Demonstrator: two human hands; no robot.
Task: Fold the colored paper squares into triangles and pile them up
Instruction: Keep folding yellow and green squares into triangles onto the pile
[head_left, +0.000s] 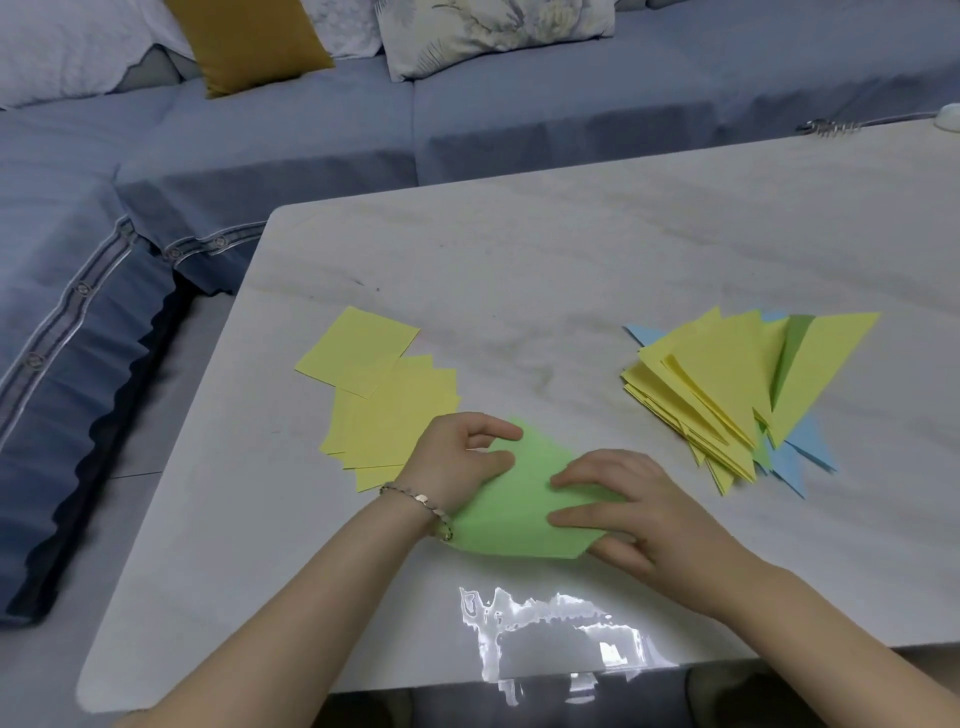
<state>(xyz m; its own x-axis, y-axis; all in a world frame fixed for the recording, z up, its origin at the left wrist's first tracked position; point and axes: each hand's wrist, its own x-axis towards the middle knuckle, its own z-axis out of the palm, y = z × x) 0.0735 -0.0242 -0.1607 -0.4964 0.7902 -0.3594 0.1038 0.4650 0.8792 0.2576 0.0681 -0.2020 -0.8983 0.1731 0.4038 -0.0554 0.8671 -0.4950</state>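
Near edge: glossy white marbled tabletop (519, 291), with a glare patch close to the body.

Just beyond: light green paper sheet (514, 512) on the table between both hands, part folded.
- Left hand (457, 462), thin beaded bracelet (415, 501) on the wrist. Fingers are curled at the sheet's far-left edge with the thumb on top. It reads as a pinch on that edge.
- Right hand (628, 512): fingers straight, pressing the sheet's right side flat, grasping nothing.

Step in hand, as judged: closing the diagonal fold.
- Match the opposite corners exactly before flattening.
- Keep the left pinch as an anchor, since thin paper probably slides on this slick top.
- Run the right fingertips along the fold from the middle outward.

Containers: none in view. The paper lies loose on the table.

Mid-table, left: stack of flat yellow paper squares (384, 410), just beside the left hand, with the top sheets skewed.

Mid-table, right, well apart from the hands: fanned heap of folded paper triangles (727, 384). It is mostly yellow, with green and blue showing through and beneath, and the edges are untidy.

Far: metal hair clip (831, 126) at the table's far right edge. Behind it are a blue fabric sofa (311, 140) and a mustard cushion (249, 41).
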